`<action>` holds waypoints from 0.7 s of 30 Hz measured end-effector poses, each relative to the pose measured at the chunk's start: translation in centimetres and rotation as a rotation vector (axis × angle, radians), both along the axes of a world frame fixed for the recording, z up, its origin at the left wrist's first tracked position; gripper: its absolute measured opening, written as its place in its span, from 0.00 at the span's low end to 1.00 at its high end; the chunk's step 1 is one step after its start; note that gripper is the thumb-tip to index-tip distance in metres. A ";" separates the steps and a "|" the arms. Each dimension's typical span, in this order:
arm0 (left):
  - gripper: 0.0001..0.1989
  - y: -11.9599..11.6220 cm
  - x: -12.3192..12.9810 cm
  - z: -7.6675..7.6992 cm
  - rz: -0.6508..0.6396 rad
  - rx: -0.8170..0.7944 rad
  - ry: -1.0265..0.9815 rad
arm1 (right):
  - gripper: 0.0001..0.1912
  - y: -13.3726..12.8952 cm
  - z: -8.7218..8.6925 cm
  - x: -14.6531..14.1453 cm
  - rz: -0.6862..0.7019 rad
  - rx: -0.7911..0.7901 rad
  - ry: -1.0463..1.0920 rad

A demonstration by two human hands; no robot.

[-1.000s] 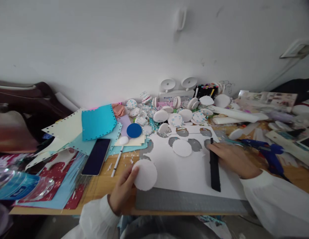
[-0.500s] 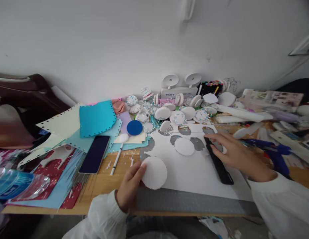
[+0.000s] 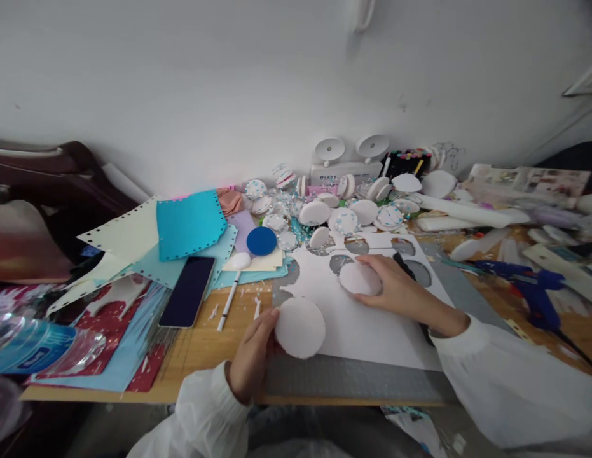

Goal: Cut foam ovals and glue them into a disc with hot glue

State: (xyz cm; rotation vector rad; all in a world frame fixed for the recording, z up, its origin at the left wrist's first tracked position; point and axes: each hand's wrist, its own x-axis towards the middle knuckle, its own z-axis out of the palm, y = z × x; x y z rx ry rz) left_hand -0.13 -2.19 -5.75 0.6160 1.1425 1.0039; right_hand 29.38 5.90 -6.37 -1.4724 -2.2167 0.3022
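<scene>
My left hand pinches a round white disc by its left edge, above the front of the white sheet. My right hand has thumb and fingers around another white disc, which sits over the sheet. Round holes have been cut through the back part of this white sheet, showing the grey cutting mat beneath. A black cutter lies on the sheet, mostly hidden by my right hand and forearm.
Decorated white discs crowd the back. To the left lie a phone, a white pen, a blue disc, coloured sheets and a water bottle. A blue glue gun rests on the right.
My right hand has left the black cutter, moved left and closed around the white disc on the sheet. My left hand still holds its disc in nearly the same place.
</scene>
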 end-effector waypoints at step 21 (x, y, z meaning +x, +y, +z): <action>0.15 3.6 2.8 3.8 -0.397 0.319 -0.113 | 0.24 -4.8 3.7 -5.9 0.050 -0.231 0.744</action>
